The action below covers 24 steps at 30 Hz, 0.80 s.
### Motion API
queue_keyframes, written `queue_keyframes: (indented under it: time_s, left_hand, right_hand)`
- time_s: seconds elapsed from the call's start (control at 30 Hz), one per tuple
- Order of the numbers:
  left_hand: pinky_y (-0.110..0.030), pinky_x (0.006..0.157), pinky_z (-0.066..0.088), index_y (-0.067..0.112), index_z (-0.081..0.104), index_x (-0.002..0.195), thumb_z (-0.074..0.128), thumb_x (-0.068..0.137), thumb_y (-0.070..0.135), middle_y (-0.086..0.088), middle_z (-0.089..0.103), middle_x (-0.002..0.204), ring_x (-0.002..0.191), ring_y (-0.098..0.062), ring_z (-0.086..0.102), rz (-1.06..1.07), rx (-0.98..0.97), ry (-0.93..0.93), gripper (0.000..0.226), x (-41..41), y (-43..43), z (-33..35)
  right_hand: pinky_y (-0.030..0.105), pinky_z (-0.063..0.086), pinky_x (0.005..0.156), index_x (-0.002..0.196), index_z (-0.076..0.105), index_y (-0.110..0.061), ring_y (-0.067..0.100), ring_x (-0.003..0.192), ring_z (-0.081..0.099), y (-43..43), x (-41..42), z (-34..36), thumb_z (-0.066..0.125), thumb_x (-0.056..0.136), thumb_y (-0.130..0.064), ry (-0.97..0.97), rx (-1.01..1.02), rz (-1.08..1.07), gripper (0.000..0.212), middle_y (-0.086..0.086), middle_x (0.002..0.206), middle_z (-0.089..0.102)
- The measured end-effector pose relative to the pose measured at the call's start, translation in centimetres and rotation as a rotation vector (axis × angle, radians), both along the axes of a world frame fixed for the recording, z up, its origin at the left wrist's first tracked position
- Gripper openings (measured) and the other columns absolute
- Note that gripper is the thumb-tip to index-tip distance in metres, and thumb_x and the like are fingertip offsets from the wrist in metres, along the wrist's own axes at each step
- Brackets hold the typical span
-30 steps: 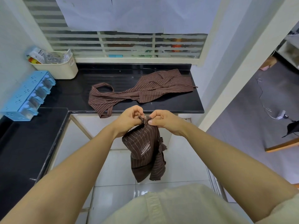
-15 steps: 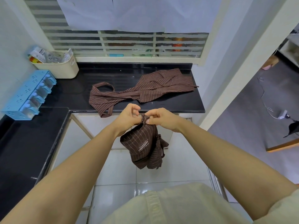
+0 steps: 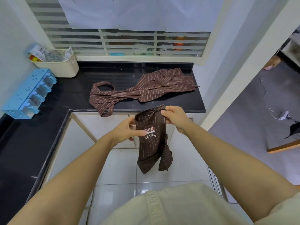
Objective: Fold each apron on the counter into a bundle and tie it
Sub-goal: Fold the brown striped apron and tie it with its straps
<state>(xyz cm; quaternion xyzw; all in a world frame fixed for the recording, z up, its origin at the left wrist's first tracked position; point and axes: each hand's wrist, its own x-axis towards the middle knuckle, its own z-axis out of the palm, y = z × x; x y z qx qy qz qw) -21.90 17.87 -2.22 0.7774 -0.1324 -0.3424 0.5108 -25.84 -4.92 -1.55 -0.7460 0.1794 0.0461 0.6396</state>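
I hold a dark brown striped apron bundle [image 3: 152, 140] with a "coffee" logo in the air in front of the counter's edge. My right hand [image 3: 174, 117] pinches its gathered top. My left hand [image 3: 125, 132] grips its left side at the logo's height. The bundle's lower end hangs loose over the floor. A second brown striped apron [image 3: 141, 91] lies spread and crumpled on the black counter [image 3: 73, 93], its neck loop at the left and one strap hanging over the front edge.
A cream basket [image 3: 63, 65] of packets and a blue drawer organiser [image 3: 30, 93] stand at the counter's left. A window with bars runs behind. The counter continues down the left side. White tiled floor lies below, and an open doorway is at the right.
My hands have moved apart. The right hand rose toward the counter's edge with the bundle's top, the left slid down its side, and the logo side now faces me.
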Motion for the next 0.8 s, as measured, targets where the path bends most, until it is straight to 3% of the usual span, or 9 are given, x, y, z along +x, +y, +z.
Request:
queue_keyframes:
  time_s: [0.07, 0.2, 0.3, 0.37, 0.43, 0.5, 0.57, 0.67, 0.8]
  left_hand:
    - [-0.031, 0.065, 0.057, 0.025, 0.05, 0.123, 0.077, 0.082, 0.013, 0.006, 0.06, 0.115, 0.101, -0.018, 0.064, 0.065, -0.028, -0.027, 0.05, -0.1, -0.6, -0.1]
    - [-0.03, 0.062, 0.06, 0.011, 0.063, 0.1, 0.056, 0.096, 0.006, -0.005, 0.065, 0.094, 0.09, -0.024, 0.066, 0.336, -0.15, -0.152, 0.009, 0.6, -1.5, -0.1]
    - [-0.025, 0.068, 0.06, 0.006, 0.06, 0.087, 0.057, 0.093, -0.004, -0.007, 0.066, 0.083, 0.081, -0.016, 0.068, 0.379, -0.247, -0.197, 0.012, 1.3, -1.8, 0.7]
    - [-0.027, 0.077, 0.058, 0.008, 0.059, 0.085, 0.06, 0.089, -0.008, -0.01, 0.067, 0.083, 0.084, -0.017, 0.068, 0.391, -0.278, -0.301, 0.016, 1.4, -2.4, 1.2]
    - [-0.03, 0.078, 0.056, 0.011, 0.062, 0.09, 0.067, 0.085, -0.002, -0.007, 0.067, 0.087, 0.086, -0.018, 0.065, 0.335, -0.155, -0.439, 0.015, 1.8, -2.8, 1.2]
    - [-0.035, 0.077, 0.058, 0.018, 0.067, 0.087, 0.071, 0.084, 0.006, -0.001, 0.069, 0.086, 0.083, -0.018, 0.066, 0.195, 0.053, -0.46, 0.012, 2.1, -2.6, 0.6]
    - [-0.042, 0.077, 0.06, 0.018, 0.072, 0.085, 0.069, 0.088, 0.012, -0.001, 0.07, 0.085, 0.081, -0.02, 0.069, 0.192, 0.089, -0.436, 0.008, 2.1, -2.1, 0.1]
    - [-0.041, 0.08, 0.057, 0.014, 0.073, 0.093, 0.063, 0.092, 0.017, 0.002, 0.071, 0.088, 0.085, -0.016, 0.066, 0.306, 0.14, -0.649, 0.01, 2.4, -1.9, 0.3]
    - [-0.036, 0.072, 0.052, 0.023, 0.071, 0.093, 0.064, 0.09, 0.023, 0.002, 0.063, 0.103, 0.1, -0.019, 0.057, 0.307, 0.545, -0.848, 0.007, 2.2, -2.2, 1.6]
  right_hand:
    - [0.03, 0.058, 0.084, 0.092, 0.068, -0.013, 0.013, 0.087, 0.068, -0.2, 0.1, 0.4, 0.054, 0.098, -0.011, -0.01, 0.01, 0.016, 0.016, 0.003, 0.091, 0.072]
    - [0.029, 0.054, 0.082, 0.104, 0.068, -0.007, 0.013, 0.085, 0.063, -0.8, 0.0, 0.4, 0.058, 0.096, -0.012, -0.041, -0.141, 0.036, 0.014, 0.007, 0.094, 0.069]
    - [0.026, 0.042, 0.073, 0.095, 0.068, -0.01, 0.006, 0.072, 0.051, -1.3, -0.2, 0.2, 0.062, 0.094, -0.015, -0.043, -0.414, 0.124, 0.008, -0.006, 0.082, 0.058]
    - [0.019, 0.042, 0.067, 0.096, 0.066, -0.012, 0.002, 0.067, 0.05, -1.6, -0.1, 0.6, 0.062, 0.094, -0.014, -0.155, -0.387, 0.028, 0.005, -0.009, 0.077, 0.056]
    - [0.015, 0.046, 0.066, 0.1, 0.064, -0.011, 0.002, 0.069, 0.055, -1.8, 0.1, 1.3, 0.06, 0.095, -0.012, -0.215, -0.343, -0.016, 0.006, -0.003, 0.08, 0.061]
    - [0.026, 0.048, 0.07, 0.095, 0.061, -0.011, 0.011, 0.071, 0.058, -1.8, 0.2, 1.3, 0.061, 0.094, -0.013, -0.08, -0.415, 0.171, 0.003, 0.004, 0.08, 0.062]
    - [0.032, 0.047, 0.071, 0.086, 0.056, -0.009, 0.014, 0.069, 0.057, -1.4, -0.2, 0.5, 0.063, 0.093, -0.016, 0.035, -0.488, 0.299, 0.012, 0.004, 0.074, 0.059]
    - [0.027, 0.047, 0.068, 0.089, 0.06, -0.011, 0.01, 0.068, 0.056, -0.8, -0.6, 0.2, 0.065, 0.093, -0.02, -0.035, -0.36, 0.187, 0.011, 0.0, 0.074, 0.06]
    - [0.016, 0.037, 0.058, 0.082, 0.059, -0.01, 0.001, 0.052, 0.042, 0.2, -0.3, 0.4, 0.069, 0.089, -0.017, -0.038, -0.37, 0.267, 0.015, -0.008, 0.062, 0.048]
